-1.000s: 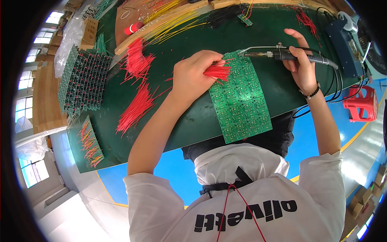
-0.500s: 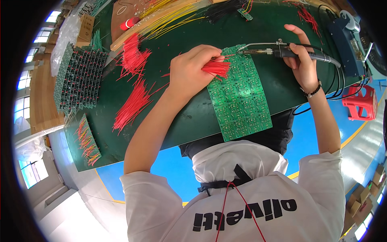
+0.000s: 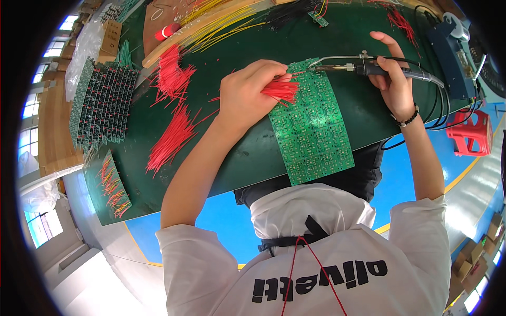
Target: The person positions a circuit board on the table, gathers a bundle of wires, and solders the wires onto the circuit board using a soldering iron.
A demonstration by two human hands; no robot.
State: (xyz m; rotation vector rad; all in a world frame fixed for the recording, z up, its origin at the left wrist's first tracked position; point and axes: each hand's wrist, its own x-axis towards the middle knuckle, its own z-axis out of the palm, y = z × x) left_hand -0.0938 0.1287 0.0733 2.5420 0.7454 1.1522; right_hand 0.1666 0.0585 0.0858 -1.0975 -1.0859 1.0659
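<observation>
A green circuit board panel (image 3: 312,129) lies on the dark green work mat, reaching toward my body. My left hand (image 3: 246,92) is closed round a bundle of red wires (image 3: 281,91), its fingertips at the panel's far left corner. One red wire sticks out from those fingertips over the board. My right hand (image 3: 396,87) grips a soldering iron (image 3: 371,69), with the forefinger lifted off it. The iron's tip and a thin metal feed tube (image 3: 337,59) point left, to the panel's far edge near the left fingertips. Whether the tip touches the board I cannot tell.
Loose red wires (image 3: 171,138) lie left of my left forearm. Stacked circuit boards (image 3: 103,105) stand at the far left, and a wired board (image 3: 114,187) lies nearer. Yellow wires (image 3: 224,29) are along a wooden strip. A blue soldering unit (image 3: 448,60) and a red stool (image 3: 469,134) are at right.
Hardly anything differs. The whole view has shifted by a few pixels, and both hands keep their hold on the wires and the soldering iron.
</observation>
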